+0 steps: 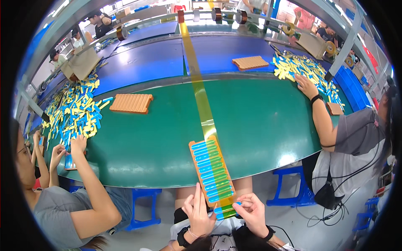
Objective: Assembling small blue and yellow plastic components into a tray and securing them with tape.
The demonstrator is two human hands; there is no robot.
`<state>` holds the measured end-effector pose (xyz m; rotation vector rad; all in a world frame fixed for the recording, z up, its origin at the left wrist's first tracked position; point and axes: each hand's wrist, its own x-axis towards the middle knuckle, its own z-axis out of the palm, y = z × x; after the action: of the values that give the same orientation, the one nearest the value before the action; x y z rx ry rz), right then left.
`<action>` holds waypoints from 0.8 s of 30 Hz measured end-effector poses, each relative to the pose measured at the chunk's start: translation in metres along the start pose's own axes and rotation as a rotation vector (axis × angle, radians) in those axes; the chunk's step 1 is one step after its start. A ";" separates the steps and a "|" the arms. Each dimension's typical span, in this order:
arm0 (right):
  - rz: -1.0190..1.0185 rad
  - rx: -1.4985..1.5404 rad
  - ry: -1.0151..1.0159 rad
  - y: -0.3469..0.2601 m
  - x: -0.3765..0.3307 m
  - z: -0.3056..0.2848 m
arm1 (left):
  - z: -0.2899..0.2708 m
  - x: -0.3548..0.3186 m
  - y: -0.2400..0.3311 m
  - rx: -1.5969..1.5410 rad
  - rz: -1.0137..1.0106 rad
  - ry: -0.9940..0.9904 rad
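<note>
An orange ridged tray (229,189) lies at the near table edge, jutting over my lap, with several rounded blue sticks (205,170) across its grooves. See-through amber tape (200,96) runs down from the far side and over the sticks, turning their covered parts green. The tape's near end, with a few sticks on it, sticks out past the tray. My right hand (252,212) pinches this end at its right side. My left hand (198,215) is at the tray's lower left, fingers stretched and apart, its thumb side close to the stick ends.
Piles of blue and yellow sticks lie left (81,111) and right (307,71); a co-worker's hands reach into each. Orange trays rest at the left (131,103) and far right (250,62). Blue stools (144,207) stand below. A metal rail with tape rolls (216,14) crosses the back.
</note>
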<state>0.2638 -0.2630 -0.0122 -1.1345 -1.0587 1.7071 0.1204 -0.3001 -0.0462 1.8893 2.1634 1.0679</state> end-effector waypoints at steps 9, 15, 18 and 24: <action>0.041 0.026 0.073 0.000 0.008 0.000 | -0.002 0.000 0.001 -0.047 0.053 -0.091; 0.044 0.018 0.104 0.003 0.015 -0.003 | 0.003 0.004 -0.001 -0.034 0.082 -0.094; 0.043 0.015 0.109 0.002 0.016 -0.002 | 0.003 0.005 -0.003 -0.039 0.078 -0.111; 0.065 0.032 0.111 0.001 0.017 0.000 | -0.005 0.002 -0.006 -0.727 -0.347 -0.205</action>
<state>0.2588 -0.2476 -0.0178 -1.2410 -0.9324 1.6848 0.1124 -0.3007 -0.0456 1.1883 1.5886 1.2749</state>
